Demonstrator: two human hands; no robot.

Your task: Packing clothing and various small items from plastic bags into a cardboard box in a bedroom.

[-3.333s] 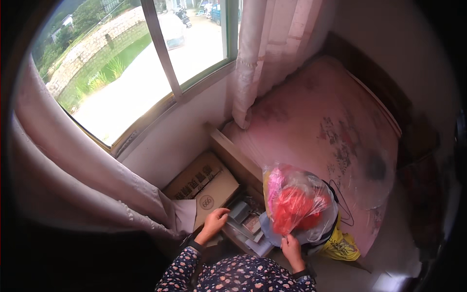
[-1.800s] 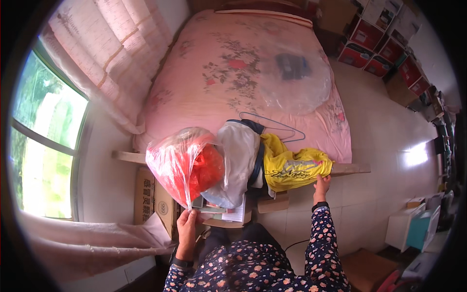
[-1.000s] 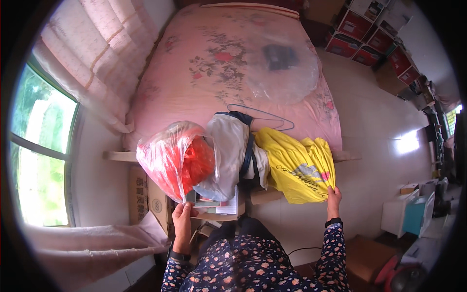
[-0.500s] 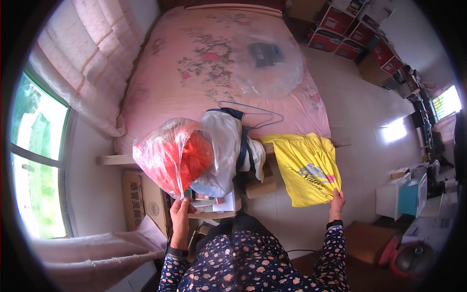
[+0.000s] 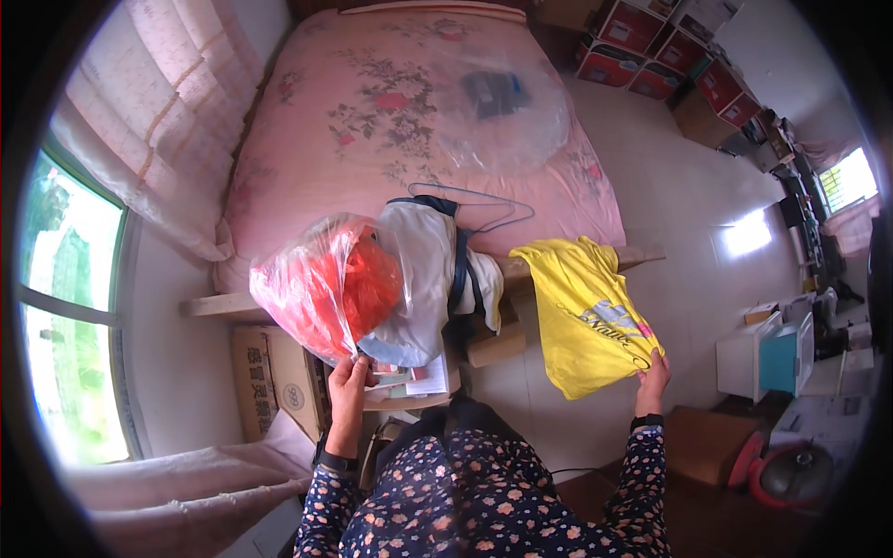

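My left hand (image 5: 347, 391) pinches the gathered end of a clear plastic bag (image 5: 279, 279), which has a red bag (image 5: 367, 274) bundled inside it. On the right, my right hand (image 5: 654, 374) grips the lower corner of a yellow T-shirt (image 5: 581, 321) with dark lettering. The shirt's upper part lies over the wooden bed rail (image 5: 642, 256). Between them, a white garment with navy trim (image 5: 419, 270) drapes over the bed's edge, partly covered by the clear bag. A blue wire hanger (image 5: 507, 209) rests on the bed just beyond it.
A pink flowered bed (image 5: 307, 139) fills the middle, with a large clear plastic bag (image 5: 521, 130) holding a dark item. Below the rail are a cardboard box (image 5: 256, 381) and papers (image 5: 423, 381). A red fan (image 5: 781, 474) and brown box (image 5: 712, 442) stand right.
My right hand has swung slightly right, and the yellow shirt hangs more slanted and bunched, its print partly folded. My left hand still holds the clear bag, and the view has shifted a little.
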